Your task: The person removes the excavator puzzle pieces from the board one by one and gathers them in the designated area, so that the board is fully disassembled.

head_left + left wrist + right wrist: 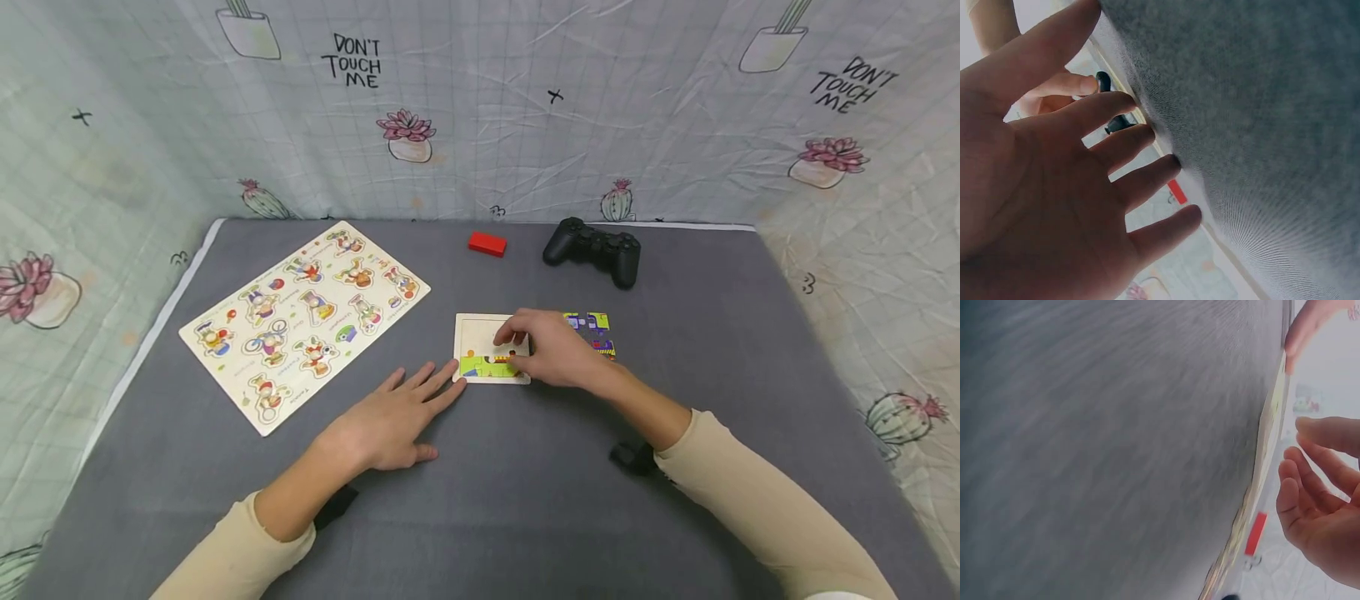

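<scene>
Hands at a small wooden puzzle tray, left flat, right bent

Left hand (393,421) lies with its fingers spread wide and nearly straight, two fingertips at the tray's near left corner, the thumb out to the side on the grey cloth (495,492). Right hand (555,346) comes over the tray's right side, fingers bent and thumb set apart from the forefinger; whether the thumb tip touches a piece there, I cannot tell.

The puzzle tray (480,333) sits between the two hands, flat on the cloth. Green fitted pieces (478,367) fill a strip along its near side, while much of its far part shows pale wood. Just right of the tray, partly hidden behind the right hand, lie loose puzzle pieces (597,322) in purple and yellow-green.

Left of the tray, well apart from it, a large wooden board (291,304) printed with cartoon figures lies at a slant. Straight beyond the tray is a red block (487,244); beyond it and to the right, a black game controller (596,250). Farther back than all of these, a plant-patterned sheet (480,125) hangs upright. Both forearms wear beige sleeves (757,492).
</scene>
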`<state>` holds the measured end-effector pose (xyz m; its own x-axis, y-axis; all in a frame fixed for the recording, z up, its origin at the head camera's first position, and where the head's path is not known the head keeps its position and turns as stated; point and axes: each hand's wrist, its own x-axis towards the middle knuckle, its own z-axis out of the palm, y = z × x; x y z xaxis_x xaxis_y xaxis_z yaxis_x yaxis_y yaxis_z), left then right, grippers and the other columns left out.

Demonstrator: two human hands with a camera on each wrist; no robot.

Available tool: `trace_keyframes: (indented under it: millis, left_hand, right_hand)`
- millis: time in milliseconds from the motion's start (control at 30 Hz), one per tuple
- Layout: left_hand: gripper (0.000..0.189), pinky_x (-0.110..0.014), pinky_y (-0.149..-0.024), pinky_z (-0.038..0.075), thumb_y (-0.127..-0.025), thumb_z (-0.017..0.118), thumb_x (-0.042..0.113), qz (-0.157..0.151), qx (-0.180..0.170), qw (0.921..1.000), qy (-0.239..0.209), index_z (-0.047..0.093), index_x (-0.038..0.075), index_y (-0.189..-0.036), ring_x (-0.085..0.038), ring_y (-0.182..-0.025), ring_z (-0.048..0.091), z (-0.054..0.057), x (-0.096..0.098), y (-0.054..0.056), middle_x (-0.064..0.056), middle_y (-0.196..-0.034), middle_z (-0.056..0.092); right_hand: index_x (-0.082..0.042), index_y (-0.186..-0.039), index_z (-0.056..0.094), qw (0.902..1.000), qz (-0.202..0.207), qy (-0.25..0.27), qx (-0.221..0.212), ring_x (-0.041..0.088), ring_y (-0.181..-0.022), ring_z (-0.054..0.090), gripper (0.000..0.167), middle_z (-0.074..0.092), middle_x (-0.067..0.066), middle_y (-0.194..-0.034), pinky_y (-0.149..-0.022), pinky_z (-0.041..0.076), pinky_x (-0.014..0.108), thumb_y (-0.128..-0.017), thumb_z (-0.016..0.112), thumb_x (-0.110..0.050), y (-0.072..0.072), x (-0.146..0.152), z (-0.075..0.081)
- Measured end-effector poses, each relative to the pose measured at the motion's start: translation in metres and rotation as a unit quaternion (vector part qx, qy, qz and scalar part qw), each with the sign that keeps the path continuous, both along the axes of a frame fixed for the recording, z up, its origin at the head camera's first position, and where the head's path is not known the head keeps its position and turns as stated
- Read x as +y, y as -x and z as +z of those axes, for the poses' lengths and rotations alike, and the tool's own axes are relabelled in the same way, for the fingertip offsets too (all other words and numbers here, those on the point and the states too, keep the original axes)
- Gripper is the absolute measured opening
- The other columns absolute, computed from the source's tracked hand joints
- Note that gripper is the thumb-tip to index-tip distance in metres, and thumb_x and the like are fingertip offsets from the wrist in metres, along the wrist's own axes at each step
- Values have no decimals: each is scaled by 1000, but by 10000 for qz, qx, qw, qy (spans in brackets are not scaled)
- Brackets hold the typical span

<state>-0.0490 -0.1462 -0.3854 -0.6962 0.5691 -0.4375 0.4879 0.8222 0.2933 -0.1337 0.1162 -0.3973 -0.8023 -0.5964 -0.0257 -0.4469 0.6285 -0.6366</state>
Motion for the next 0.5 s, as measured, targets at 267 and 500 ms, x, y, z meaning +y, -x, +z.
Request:
trace_keyframes:
  millis: [267,500]
  left_hand:
    - [97,-67,-126,17,-91,81,37,26,-83,9999,-106,24,20,-168,-34,-163,11,0,-2,0,-3,-177,6]
    - [97,-68,-126,17,-91,81,36,45,-111,9999,-106,24,21,-168,-34,-163,10,0,-3,0,-1,-177,6]
  right_hand:
    - [-9,-117,76,9983,550,-182,22,20,-100,65,29,73,4,-114,-86,53,35,-89,80,-7,4,-29,-3]
    - [-9,-117,76,9962,751,-431,20,19,-98,63,32,72,3,-112,-91,55,36,-86,83,-7,5,-41,-4]
